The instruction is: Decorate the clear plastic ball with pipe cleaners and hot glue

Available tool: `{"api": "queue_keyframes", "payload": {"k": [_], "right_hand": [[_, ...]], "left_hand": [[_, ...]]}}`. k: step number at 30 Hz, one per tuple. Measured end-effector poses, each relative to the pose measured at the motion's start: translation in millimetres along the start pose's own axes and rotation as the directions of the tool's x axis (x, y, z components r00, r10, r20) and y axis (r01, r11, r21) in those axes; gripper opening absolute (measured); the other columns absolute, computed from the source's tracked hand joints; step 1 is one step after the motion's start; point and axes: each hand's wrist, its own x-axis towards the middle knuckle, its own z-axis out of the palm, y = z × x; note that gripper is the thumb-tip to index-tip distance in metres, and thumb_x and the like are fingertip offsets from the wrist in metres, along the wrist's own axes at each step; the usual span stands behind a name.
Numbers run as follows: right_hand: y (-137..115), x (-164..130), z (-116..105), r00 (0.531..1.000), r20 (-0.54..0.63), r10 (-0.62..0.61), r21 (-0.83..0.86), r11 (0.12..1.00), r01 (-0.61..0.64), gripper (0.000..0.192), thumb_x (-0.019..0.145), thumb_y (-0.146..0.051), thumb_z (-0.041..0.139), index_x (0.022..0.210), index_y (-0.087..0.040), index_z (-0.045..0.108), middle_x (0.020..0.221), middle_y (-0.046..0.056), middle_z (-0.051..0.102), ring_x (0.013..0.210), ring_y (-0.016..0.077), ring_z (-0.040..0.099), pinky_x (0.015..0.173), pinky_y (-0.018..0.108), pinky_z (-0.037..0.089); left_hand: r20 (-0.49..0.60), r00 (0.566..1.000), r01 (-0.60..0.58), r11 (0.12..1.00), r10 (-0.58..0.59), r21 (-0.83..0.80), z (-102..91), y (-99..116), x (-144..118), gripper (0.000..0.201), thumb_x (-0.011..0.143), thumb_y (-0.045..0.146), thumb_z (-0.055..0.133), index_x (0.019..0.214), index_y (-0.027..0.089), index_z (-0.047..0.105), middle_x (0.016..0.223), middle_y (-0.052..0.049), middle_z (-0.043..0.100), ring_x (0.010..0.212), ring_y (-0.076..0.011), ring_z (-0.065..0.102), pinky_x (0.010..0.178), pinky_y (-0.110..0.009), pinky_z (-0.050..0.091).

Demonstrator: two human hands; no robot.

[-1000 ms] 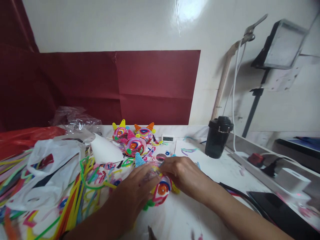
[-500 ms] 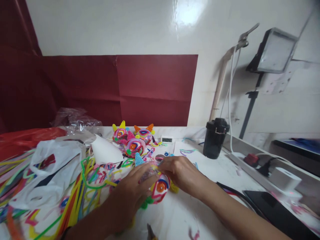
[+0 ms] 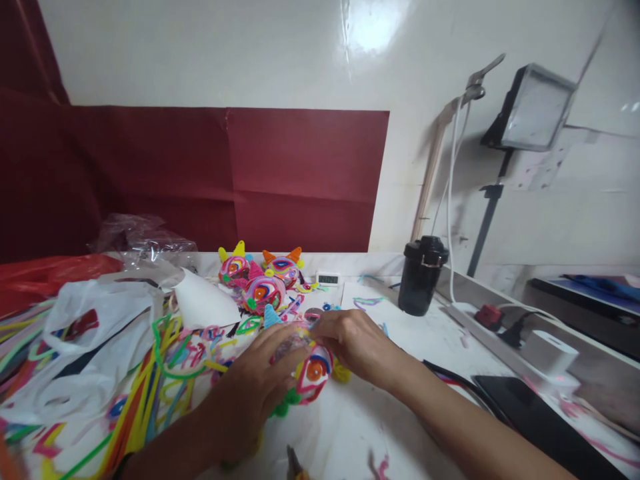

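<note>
A colourful pipe-cleaner ornament (image 3: 316, 375) with an orange eye, red and white loops and green fluff is low in the middle of the view, close to the tabletop. My left hand (image 3: 263, 377) is wrapped round its left side, covering much of it. At its upper right edge, the bent fingers of my right hand (image 3: 347, 339) are closed on it; their tips are partly hidden. A light blue horn (image 3: 271, 316) shows just beyond my left fingers, and yellow fluff (image 3: 341, 373) under my right hand. Pliers (image 3: 294, 461) lie at the bottom edge, partly out of view.
Three similar horned ornaments (image 3: 263, 293) stand behind my hands beside a small digital clock (image 3: 328, 279). Loose pipe cleaners (image 3: 143, 407), a white plastic bag (image 3: 95, 333) and curled white paper (image 3: 205, 301) crowd the left. A black cup (image 3: 423, 277), power strip (image 3: 510, 347) and phone-like black slab (image 3: 530, 417) are right.
The whole view has shifted slightly, so everything sits a little further left. Both hands keep their hold on the ornament with hardly any change in the fingers.
</note>
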Motion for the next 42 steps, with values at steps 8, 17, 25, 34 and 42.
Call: {"api": "queue_keyframes", "payload": {"k": [8, 17, 25, 34, 42], "right_hand": [[6.1, 1.5, -4.5, 1.0, 0.025, 0.013, 0.006, 1.0, -0.013, 0.024, 0.083, 0.0, 0.058, 0.066, -0.016, 0.064, 0.072, 0.001, 0.066, 0.066, 0.0125, 0.056, 0.061, 0.023, 0.033], [15.4, 9.7, -10.0, 0.996, 0.082, 0.035, -0.001, 0.999, -0.035, 0.021, 0.086, -0.005, 0.059, 0.082, -0.016, 0.076, 0.083, 0.007, 0.074, 0.075, 0.0163, 0.064, 0.064, 0.024, 0.036], [15.6, 17.2, -16.3, 0.99, 0.137, 0.035, -0.004, 0.999, -0.034, 0.021, 0.08, 0.001, 0.061, 0.069, -0.014, 0.071, 0.073, 0.005, 0.07, 0.067, 0.013, 0.057, 0.06, 0.024, 0.031], [21.4, 13.5, -10.8, 0.998, 0.067, 0.016, 0.092, 0.996, -0.022, 0.023, 0.083, -0.002, 0.059, 0.07, -0.017, 0.071, 0.072, 0.003, 0.069, 0.066, 0.013, 0.056, 0.06, 0.025, 0.029], [20.7, 14.1, -11.2, 0.997, 0.075, 0.022, 0.091, 0.995, -0.029, 0.024, 0.082, -0.001, 0.059, 0.067, -0.016, 0.069, 0.069, 0.002, 0.066, 0.065, 0.0124, 0.053, 0.06, 0.025, 0.028]], "left_hand": [[0.029, 0.997, -0.068, 0.996, 0.067, 0.06, -7.2, -3.1, 14.6, 0.035, 0.098, 0.021, 0.045, 0.131, 0.023, 0.058, 0.135, -0.013, 0.056, 0.126, -0.0263, 0.053, 0.103, -0.044, 0.05], [0.113, 0.99, -0.092, 0.992, 0.081, 0.091, -11.9, -9.9, 30.5, 0.037, 0.097, 0.022, 0.045, 0.13, 0.022, 0.061, 0.129, -0.013, 0.06, 0.118, -0.0266, 0.056, 0.098, -0.042, 0.051], [0.091, 0.99, -0.116, 0.99, 0.108, 0.08, -9.7, -8.9, 30.5, 0.036, 0.097, 0.022, 0.045, 0.129, 0.019, 0.061, 0.129, -0.016, 0.06, 0.117, -0.0289, 0.057, 0.095, -0.044, 0.052], [0.129, 0.989, -0.081, 0.994, 0.072, 0.07, -12.5, -7.0, 29.2, 0.038, 0.098, 0.021, 0.043, 0.133, 0.023, 0.058, 0.133, -0.014, 0.057, 0.12, -0.0286, 0.055, 0.096, -0.044, 0.051], [0.157, 0.986, -0.063, 0.998, 0.059, 0.015, -14.9, -7.5, 30.1, 0.04, 0.098, 0.018, 0.043, 0.135, 0.023, 0.056, 0.134, -0.014, 0.056, 0.123, -0.0276, 0.053, 0.1, -0.045, 0.049]]}}
